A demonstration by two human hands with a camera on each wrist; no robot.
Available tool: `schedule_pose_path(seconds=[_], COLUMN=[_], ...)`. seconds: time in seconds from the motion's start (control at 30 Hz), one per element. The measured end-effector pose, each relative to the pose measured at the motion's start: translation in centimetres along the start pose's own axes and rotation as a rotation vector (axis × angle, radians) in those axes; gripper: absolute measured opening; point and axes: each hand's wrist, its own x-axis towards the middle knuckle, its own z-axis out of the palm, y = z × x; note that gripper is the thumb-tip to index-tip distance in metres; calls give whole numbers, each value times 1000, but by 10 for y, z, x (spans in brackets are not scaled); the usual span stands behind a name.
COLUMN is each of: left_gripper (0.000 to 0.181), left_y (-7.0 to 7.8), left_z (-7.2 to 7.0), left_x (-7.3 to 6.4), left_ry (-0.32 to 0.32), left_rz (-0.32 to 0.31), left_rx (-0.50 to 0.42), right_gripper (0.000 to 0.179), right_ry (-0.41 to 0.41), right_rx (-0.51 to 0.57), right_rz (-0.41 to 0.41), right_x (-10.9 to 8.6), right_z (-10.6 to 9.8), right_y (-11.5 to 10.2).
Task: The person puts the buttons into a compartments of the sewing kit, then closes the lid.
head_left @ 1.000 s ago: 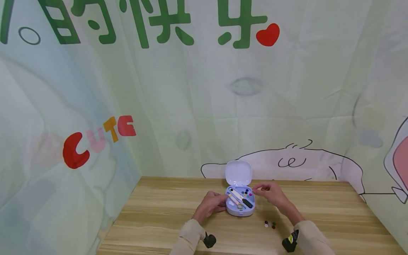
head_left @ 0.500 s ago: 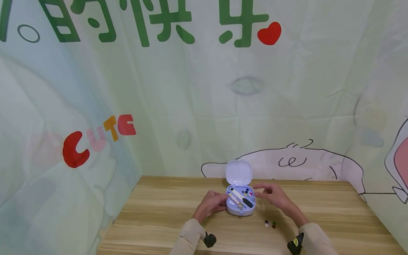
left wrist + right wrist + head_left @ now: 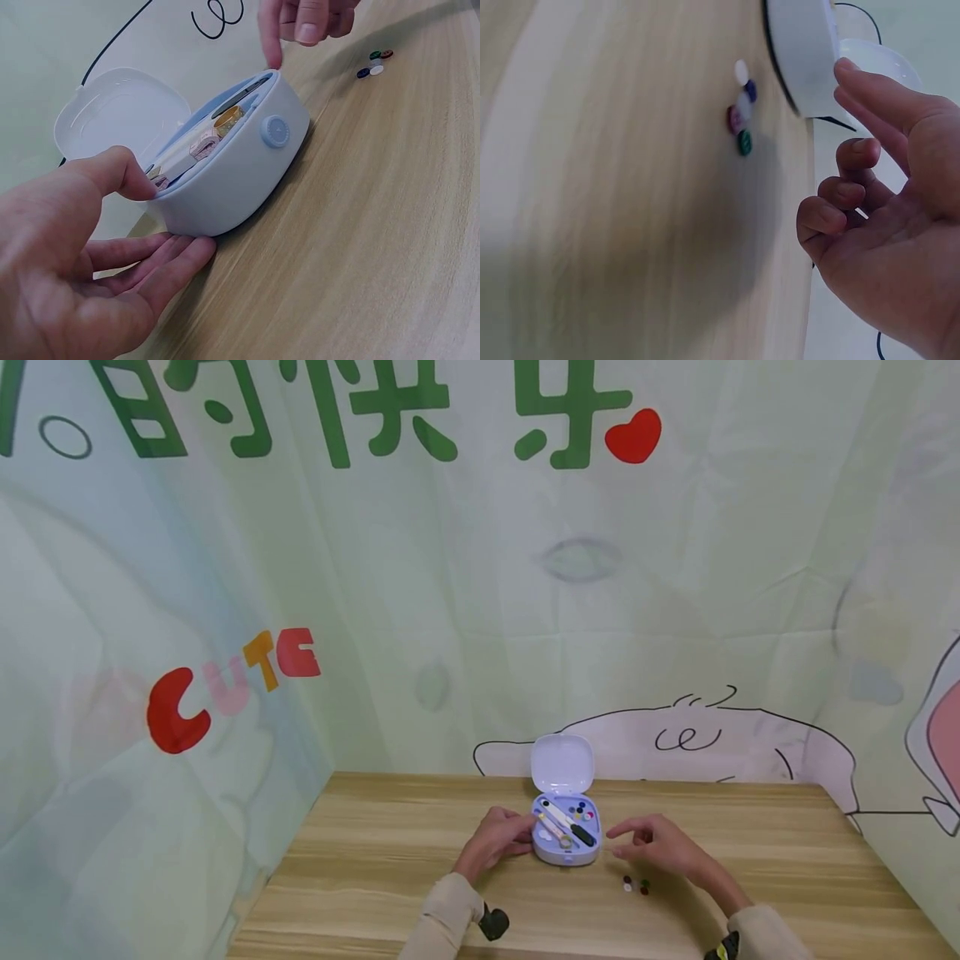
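A lidded white-and-lilac sewing box [image 3: 567, 859] stands on the table with its lid [image 3: 562, 764] raised. My left hand [image 3: 497, 837] grips its left side, thumb at the rim and fingers against the outer wall, as the left wrist view shows. Inside lie a white tool with a black end [image 3: 581, 836], a gold ring-like thimble [image 3: 228, 120] and several small buttons [image 3: 588, 816]. My right hand [image 3: 663, 845] hovers just right of the box, holding nothing; its index finger points out and the others bend loosely. Below it, several loose buttons [image 3: 744, 142] lie on the wood.
The wooden table [image 3: 405, 893] meets a printed cloth backdrop [image 3: 465, 610] at its back edge. The raised lid leans close to that cloth. Black wrist cameras [image 3: 493, 924] sit at both cuffs.
My right hand has drawn back from the button compartment, moving right and toward me. A pink-and-white button shows in the compartment. My left hand keeps its place on the box.
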Motion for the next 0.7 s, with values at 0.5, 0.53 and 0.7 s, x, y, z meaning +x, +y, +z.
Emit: schedule_pose_path(seconds=[0.5,0.53,0.7], left_gripper=[18,18,18], left_y=[0,0,0], left_z=[-1,-1,-1], left_x=[0,0,-1], left_ry=[-21,-21,-18], left_rz=[17,17,20], left_rx=[-23,-24,-20], right_gripper=[21,20,16], right_ry=[-56,-59,-61], right_rx=[-88,-82,-61], right_rz=[-114,-120,-140], right_x=[-19,-19,-19], right_z=[3,4,7], right_y=[21,21,20])
